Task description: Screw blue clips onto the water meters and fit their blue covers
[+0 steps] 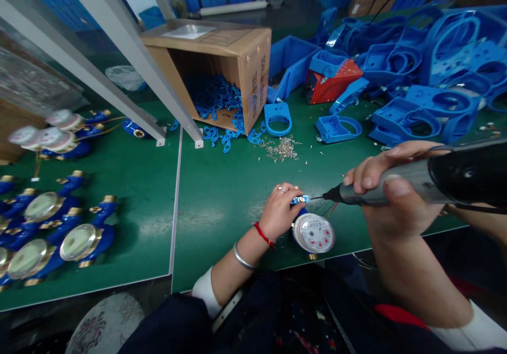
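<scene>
My right hand [396, 190] is wrapped around an electric screwdriver [407, 182], grey with a black rear. Its bit points left and meets a small blue fitting [301, 199] at the upper end of a water meter [315, 233]. My left hand [281, 206] is closed over that fitting, fingertips pinching it from the left. The meter lies face up near the table's front edge, its round white dial showing number wheels and red pointers. Fingers hide most of the meter's upper pipe end.
Small screws [283, 149] lie beyond my hands. A cardboard box [253, 84] on its side spills small blue parts [222, 100]. Blue plastic brackets [420, 111] pile up at right, beside a red bin [332, 82]. Several meters [79, 240] stand left; metal posts [134, 53] rise between.
</scene>
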A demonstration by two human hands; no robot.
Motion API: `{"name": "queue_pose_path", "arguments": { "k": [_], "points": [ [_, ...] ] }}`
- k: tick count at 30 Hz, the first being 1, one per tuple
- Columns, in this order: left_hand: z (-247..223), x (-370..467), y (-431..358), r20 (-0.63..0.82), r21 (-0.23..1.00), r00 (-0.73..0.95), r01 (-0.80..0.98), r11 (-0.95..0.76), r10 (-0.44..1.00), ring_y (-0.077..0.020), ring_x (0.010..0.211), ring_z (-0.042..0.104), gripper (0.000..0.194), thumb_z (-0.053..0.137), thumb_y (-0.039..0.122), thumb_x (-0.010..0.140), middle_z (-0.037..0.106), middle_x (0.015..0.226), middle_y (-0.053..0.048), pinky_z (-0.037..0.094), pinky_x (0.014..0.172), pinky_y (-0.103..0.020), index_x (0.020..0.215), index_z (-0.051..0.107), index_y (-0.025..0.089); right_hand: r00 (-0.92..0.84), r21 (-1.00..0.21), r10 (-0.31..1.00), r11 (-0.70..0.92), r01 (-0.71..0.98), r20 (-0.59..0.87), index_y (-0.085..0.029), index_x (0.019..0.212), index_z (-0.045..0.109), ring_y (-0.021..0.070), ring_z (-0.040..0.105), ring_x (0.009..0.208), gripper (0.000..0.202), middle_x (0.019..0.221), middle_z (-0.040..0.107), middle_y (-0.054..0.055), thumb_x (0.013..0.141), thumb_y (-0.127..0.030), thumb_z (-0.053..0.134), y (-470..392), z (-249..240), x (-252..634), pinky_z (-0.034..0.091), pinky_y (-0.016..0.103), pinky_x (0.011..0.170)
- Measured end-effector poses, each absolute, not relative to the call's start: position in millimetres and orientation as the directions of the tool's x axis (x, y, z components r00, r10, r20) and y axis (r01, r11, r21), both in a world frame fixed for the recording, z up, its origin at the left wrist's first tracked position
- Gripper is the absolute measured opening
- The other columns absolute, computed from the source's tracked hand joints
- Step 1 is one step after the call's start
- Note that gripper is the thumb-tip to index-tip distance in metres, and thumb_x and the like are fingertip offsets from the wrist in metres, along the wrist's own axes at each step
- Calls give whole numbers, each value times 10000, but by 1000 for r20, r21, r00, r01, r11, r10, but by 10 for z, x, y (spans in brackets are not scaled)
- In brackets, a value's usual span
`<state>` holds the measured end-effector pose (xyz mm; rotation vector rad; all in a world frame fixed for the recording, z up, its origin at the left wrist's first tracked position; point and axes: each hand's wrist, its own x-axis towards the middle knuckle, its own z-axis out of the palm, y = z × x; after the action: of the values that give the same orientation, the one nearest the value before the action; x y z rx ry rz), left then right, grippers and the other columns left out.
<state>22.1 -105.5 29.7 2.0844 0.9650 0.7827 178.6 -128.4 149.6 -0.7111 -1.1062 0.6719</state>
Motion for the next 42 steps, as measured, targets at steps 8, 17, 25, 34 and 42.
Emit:
{"name": "queue_pose_path", "arguments": {
  "k": [8,17,25,34,42],
  "points": [
    [306,239,-1038,197,805,550,381,-454,812,-210,980,536,173,610,197,820,607,978,-66,416,885,-375,991,633,207,290,-810,793,580,-88,536,-236,924,573,132,507,454,258,559,552,-50,695,-240,691,-1240,1378,1766,494,330,497],
    [292,232,-1024,178,805,553,394,-444,814,-205,967,538,160,620,204,816,608,975,-69,418,876,-359,975,627,189,262,-825,816,555,-109,515,-236,926,579,129,512,465,253,568,553,-47,697,-239,687,-1223,1381,1764,494,322,503],
    [295,231,-1028,174,808,560,388,-442,810,-205,963,535,165,614,210,821,600,977,-58,412,875,-358,986,616,212,210,-817,821,561,-133,530,-232,906,561,124,517,471,234,584,558,-52,701,-219,673,-1180,1335,1748,496,315,508],
    [307,236,-1007,163,831,561,365,-420,811,-208,958,532,164,623,190,807,605,971,-59,401,875,-357,970,621,212,180,-847,841,528,-63,511,-234,897,564,152,583,516,251,635,582,-38,684,-246,694,-1128,1295,1702,523,336,518],
    [312,239,-1014,155,818,567,385,-427,809,-206,948,534,159,623,194,810,603,960,-61,407,872,-359,969,619,200,157,-848,851,519,-110,501,-236,909,571,153,586,532,243,638,588,-37,696,-207,686,-1113,1277,1727,516,332,530]
  ]
}}
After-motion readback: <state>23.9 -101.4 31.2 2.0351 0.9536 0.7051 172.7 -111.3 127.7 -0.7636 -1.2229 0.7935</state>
